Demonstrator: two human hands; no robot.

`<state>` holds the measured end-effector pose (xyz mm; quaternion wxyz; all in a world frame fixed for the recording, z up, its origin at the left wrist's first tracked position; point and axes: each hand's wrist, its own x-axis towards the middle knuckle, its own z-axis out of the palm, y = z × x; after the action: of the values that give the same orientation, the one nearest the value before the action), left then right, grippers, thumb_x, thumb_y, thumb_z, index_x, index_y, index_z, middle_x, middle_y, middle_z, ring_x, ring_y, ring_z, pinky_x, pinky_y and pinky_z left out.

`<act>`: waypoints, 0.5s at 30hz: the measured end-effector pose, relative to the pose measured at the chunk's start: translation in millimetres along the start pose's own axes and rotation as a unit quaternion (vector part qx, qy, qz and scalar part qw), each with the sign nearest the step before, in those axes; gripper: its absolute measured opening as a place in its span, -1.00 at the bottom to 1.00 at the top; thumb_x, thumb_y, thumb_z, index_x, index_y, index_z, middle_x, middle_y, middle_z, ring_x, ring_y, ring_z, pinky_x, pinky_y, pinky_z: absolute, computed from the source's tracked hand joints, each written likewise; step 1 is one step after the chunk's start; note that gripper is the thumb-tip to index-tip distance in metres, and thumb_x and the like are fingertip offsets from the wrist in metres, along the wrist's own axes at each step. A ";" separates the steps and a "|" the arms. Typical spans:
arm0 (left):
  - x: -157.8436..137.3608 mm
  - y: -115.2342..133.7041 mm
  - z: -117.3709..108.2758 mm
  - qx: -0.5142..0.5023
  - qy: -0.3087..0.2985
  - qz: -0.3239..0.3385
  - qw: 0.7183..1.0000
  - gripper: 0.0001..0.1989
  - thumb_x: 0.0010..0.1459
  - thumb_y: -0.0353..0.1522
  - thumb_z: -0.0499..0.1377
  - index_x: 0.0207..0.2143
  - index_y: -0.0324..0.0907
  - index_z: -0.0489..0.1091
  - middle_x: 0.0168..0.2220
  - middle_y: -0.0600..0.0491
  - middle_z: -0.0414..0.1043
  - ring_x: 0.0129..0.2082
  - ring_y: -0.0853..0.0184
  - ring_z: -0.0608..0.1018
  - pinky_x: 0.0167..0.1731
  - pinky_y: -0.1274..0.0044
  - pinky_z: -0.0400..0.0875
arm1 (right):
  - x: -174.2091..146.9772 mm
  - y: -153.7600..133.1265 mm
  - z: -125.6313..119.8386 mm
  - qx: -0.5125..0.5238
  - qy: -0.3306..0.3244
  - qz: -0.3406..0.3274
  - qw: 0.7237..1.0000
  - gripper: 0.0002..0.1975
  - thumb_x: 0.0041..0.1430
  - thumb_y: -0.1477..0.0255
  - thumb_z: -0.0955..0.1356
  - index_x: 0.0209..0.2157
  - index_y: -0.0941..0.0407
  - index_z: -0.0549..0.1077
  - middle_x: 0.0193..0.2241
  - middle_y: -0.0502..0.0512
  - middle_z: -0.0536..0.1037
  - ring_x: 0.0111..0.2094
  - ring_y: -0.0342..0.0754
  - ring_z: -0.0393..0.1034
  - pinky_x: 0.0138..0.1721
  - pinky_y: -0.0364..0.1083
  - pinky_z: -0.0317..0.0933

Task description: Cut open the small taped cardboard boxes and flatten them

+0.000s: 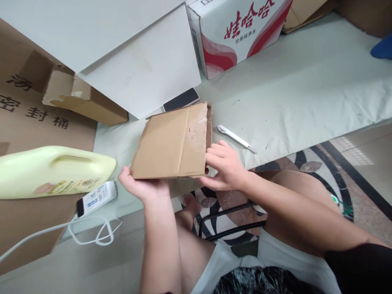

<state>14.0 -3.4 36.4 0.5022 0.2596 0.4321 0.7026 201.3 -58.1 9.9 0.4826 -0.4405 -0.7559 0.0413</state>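
Note:
A small brown cardboard box (pixel 163 143) is held up over the front edge of the covered table, its open end facing right. Under its lower left corner lies my left hand (pixel 143 185), thumb against the outside and the other fingers hidden beneath. At the open end, my right hand (pixel 225 165) grips the edge with bent fingers, some tips hidden inside the opening. Just right of the box, a white pen-like cutter (pixel 235 138) with a thin metal tip rests on the pale green cloth (pixel 294 94). Behind the box lies a dark flat phone-like device (pixel 181 100).
A white and red water carton (pixel 241 36) and a large white box (pixel 147 61) stand behind. On the left are a pale yellow bottle (pixel 55 169), a white power strip-like block (pixel 97 199), a white cable (pixel 88 241) and an opened cardboard piece (pixel 85 98).

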 end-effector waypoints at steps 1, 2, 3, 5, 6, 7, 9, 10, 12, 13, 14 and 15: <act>0.3 1.5 -0.4 -0.005 0.006 0.016 1.000 -0.62 0.03 -0.06 0.08 -0.32 -0.19 0.38 -0.24 -0.11 0.53 -0.09 0.03 0.59 -0.16 0.35 0.50 | 1.5 -0.4 -3.9 0.037 0.005 -0.017 0.999 -0.75 0.24 0.25 0.30 -0.47 0.05 0.29 -0.58 -0.06 0.38 -0.50 -0.09 0.18 -0.35 -0.02 0.00; 0.7 3.2 -1.1 -0.007 0.012 0.031 0.999 -0.62 0.02 -0.06 0.08 -0.33 -0.19 0.37 -0.25 -0.11 0.52 -0.09 0.02 0.59 -0.17 0.34 0.50 | 2.8 -0.4 -7.7 0.071 0.012 -0.026 0.997 -0.73 0.25 0.23 0.28 -0.48 0.05 0.28 -0.60 -0.07 0.38 -0.52 -0.11 0.18 -0.34 -0.01 0.02; 1.1 5.0 -2.3 -0.007 0.018 0.043 0.999 -0.63 0.01 -0.07 0.08 -0.33 -0.18 0.35 -0.26 -0.10 0.51 -0.11 0.02 0.59 -0.17 0.32 0.50 | 4.0 -0.1 -11.3 0.096 0.020 -0.024 0.995 -0.73 0.27 0.26 0.26 -0.49 0.05 0.27 -0.61 -0.08 0.38 -0.53 -0.12 0.19 -0.34 -0.01 0.05; 2.1 9.0 -5.0 0.000 0.032 0.064 0.997 -0.68 0.02 -0.10 0.09 -0.36 -0.17 0.30 -0.29 -0.06 0.49 -0.13 0.04 0.59 -0.18 0.32 0.49 | 7.0 1.5 -17.7 0.115 0.046 0.009 0.992 -0.74 0.27 0.35 0.23 -0.52 0.05 0.25 -0.63 -0.08 0.36 -0.55 -0.13 0.19 -0.35 -0.02 0.08; 2.6 11.1 -6.5 0.005 0.038 0.078 0.996 -0.72 0.03 -0.11 0.08 -0.39 -0.15 0.27 -0.31 -0.04 0.47 -0.15 0.05 0.59 -0.18 0.32 0.49 | 9.0 2.9 -20.5 0.113 0.064 0.038 0.991 -0.75 0.27 0.39 0.23 -0.53 0.05 0.24 -0.63 -0.07 0.35 -0.55 -0.12 0.19 -0.36 -0.03 0.09; 3.4 13.4 -7.9 0.010 0.043 0.093 0.995 -0.75 0.04 -0.14 0.08 -0.41 -0.14 0.23 -0.32 -0.02 0.46 -0.15 0.06 0.59 -0.18 0.33 0.48 | 11.2 4.8 -22.9 0.107 0.081 0.074 0.988 -0.76 0.26 0.41 0.23 -0.52 0.04 0.24 -0.62 -0.06 0.36 -0.54 -0.12 0.20 -0.36 -0.03 0.10; 5.7 18.6 -10.8 0.012 0.054 0.129 0.990 -0.80 0.01 -0.19 0.09 -0.43 -0.11 0.17 -0.34 0.03 0.43 -0.14 0.09 0.58 -0.16 0.34 0.48 | 15.7 10.8 -27.1 0.094 0.110 0.151 0.978 -0.80 0.23 0.43 0.24 -0.50 0.04 0.25 -0.55 -0.02 0.42 -0.48 -0.10 0.26 -0.35 -0.04 0.15; 7.3 21.3 -12.4 0.009 0.058 0.148 0.987 -0.81 -0.04 -0.21 0.09 -0.43 -0.10 0.15 -0.35 0.05 0.42 -0.14 0.09 0.58 -0.15 0.34 0.48 | 17.6 15.1 -28.8 0.086 0.118 0.186 0.972 -0.84 0.21 0.42 0.25 -0.47 0.04 0.27 -0.51 0.00 0.46 -0.44 -0.08 0.31 -0.33 -0.03 0.18; 10.2 27.2 -15.5 0.001 0.051 0.168 0.984 -0.79 -0.15 -0.23 0.08 -0.43 -0.09 0.14 -0.35 0.07 0.44 -0.13 0.07 0.59 -0.14 0.32 0.48 | 19.8 26.3 -31.8 0.067 0.118 0.238 0.962 -0.94 0.16 0.39 0.28 -0.40 0.04 0.32 -0.41 0.04 0.53 -0.33 -0.03 0.39 -0.24 0.00 0.25; 11.0 29.9 -16.7 0.003 0.031 0.159 0.987 -0.77 -0.18 -0.21 0.07 -0.43 -0.09 0.17 -0.34 0.07 0.46 -0.12 0.05 0.59 -0.13 0.30 0.48 | 20.2 32.8 -33.0 0.060 0.113 0.256 0.958 -0.95 0.14 0.37 0.29 -0.35 0.04 0.35 -0.34 0.07 0.55 -0.26 0.01 0.43 -0.18 0.03 0.28; 11.0 32.5 -17.5 0.007 0.002 0.140 0.990 -0.75 -0.19 -0.18 0.08 -0.42 -0.09 0.21 -0.32 0.07 0.49 -0.10 0.03 0.59 -0.12 0.27 0.48 | 20.2 39.4 -34.2 0.056 0.108 0.274 0.954 -0.89 0.11 0.35 0.32 -0.30 0.05 0.38 -0.26 0.10 0.58 -0.19 0.04 0.45 -0.12 0.06 0.29; 10.1 34.6 -17.6 0.011 -0.030 0.118 0.992 -0.72 -0.18 -0.14 0.09 -0.39 -0.08 0.27 -0.29 0.06 0.53 -0.08 0.00 0.59 -0.10 0.25 0.49 | 20.1 45.7 -35.4 0.055 0.102 0.294 0.949 -0.81 0.09 0.32 0.34 -0.24 0.06 0.40 -0.19 0.14 0.59 -0.12 0.07 0.45 -0.06 0.08 0.30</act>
<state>-20.4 -4.3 57.1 0.4251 0.3354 0.3912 0.7441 254.1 -28.9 20.3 0.5472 -0.6177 -0.5361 0.1779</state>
